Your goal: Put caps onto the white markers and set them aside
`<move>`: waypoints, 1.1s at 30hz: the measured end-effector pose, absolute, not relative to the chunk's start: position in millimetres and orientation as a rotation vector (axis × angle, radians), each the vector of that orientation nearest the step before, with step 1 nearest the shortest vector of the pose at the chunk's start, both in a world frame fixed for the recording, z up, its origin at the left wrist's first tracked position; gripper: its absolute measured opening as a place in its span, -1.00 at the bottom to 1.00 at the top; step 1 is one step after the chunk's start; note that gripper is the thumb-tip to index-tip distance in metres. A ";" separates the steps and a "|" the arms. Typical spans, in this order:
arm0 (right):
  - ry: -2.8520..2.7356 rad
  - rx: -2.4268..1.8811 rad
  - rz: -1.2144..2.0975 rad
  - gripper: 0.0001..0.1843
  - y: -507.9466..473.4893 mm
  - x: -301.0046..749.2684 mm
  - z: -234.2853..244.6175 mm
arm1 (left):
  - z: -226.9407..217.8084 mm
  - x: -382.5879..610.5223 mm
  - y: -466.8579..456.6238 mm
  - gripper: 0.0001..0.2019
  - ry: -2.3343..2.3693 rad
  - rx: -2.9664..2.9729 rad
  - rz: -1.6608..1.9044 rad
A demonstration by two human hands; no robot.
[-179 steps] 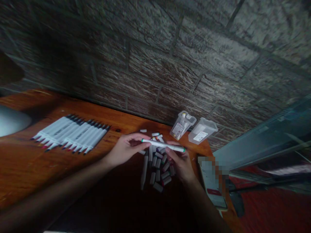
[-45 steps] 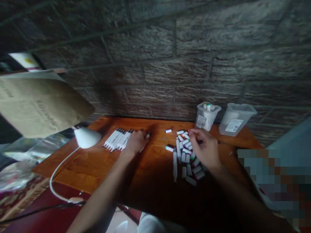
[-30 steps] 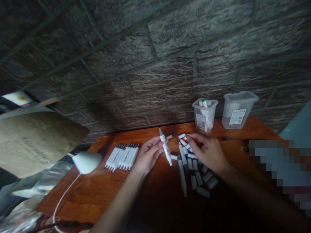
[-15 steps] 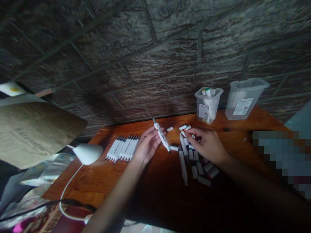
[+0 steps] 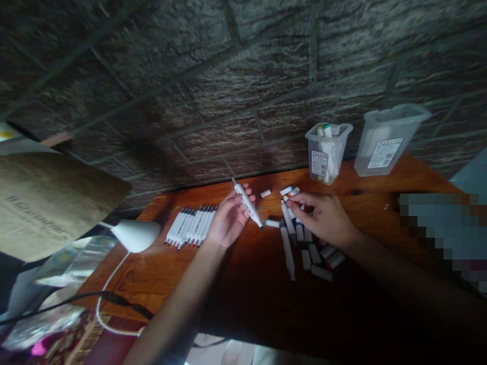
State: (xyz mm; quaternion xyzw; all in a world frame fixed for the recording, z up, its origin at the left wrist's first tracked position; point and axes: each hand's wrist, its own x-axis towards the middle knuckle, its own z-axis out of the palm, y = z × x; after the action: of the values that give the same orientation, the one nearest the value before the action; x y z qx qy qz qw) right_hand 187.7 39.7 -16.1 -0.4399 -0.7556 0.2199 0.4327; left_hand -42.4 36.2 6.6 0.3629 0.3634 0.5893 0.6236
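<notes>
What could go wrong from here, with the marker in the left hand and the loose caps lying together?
The marker in the left hand has a bare dark tip over the table, so it might stain wood or skin. The loose caps near the right hand are mostly white, so they could be confused. The row of uncapped markers lies close to the left hand; a bump might scatter it.

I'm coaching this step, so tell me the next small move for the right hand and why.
Probably the right hand should lift one of the loose caps and compare its colour with the marker: the left hand holds that marker with its dark lower tip bare, and the right hand is right at the caps.
</notes>
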 end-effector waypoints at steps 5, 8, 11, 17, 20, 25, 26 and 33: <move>-1.899 -1.086 0.537 -0.78 38.9 186.8 -15.7 | 7.6 -42.3 35.5 -0.79 0.791 0.813 1.357; -1.875 -1.115 0.534 -0.77 40.1 189.7 -13.0 | 7.7 -43.7 37.2 -0.80 0.813 0.816 1.368; -1.819 -1.149 0.489 -0.76 43.0 195.7 -8.1 | 6.5 -45.3 39.4 -0.83 0.827 0.814 1.388; -1.642 -1.187 0.470 -0.74 53.1 208.8 -1.6 | 1.8 -43.4 40.5 -0.79 0.833 0.828 1.366; -1.615 -1.244 0.472 -0.73 61.3 219.4 0.5 | 2.0 -42.4 40.3 -0.75 0.831 0.792 1.360; -1.837 -1.383 0.501 -0.84 75.3 239.8 -0.4 | 4.3 -41.2 41.2 -0.82 0.872 0.723 1.347; -1.916 -1.376 0.499 -0.88 75.9 240.8 -2.1 | 4.1 -40.6 41.4 -0.84 0.878 0.724 1.342; -2.271 -1.231 0.416 -0.77 62.9 220.7 -13.2 | -5.3 -33.8 43.4 -0.77 0.881 0.731 1.281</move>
State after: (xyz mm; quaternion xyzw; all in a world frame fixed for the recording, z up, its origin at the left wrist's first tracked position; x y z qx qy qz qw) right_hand 220.7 62.9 -13.2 -0.4543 -0.8383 0.1537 0.2594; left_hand -33.8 43.4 -5.3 0.3223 0.3882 0.5646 0.6532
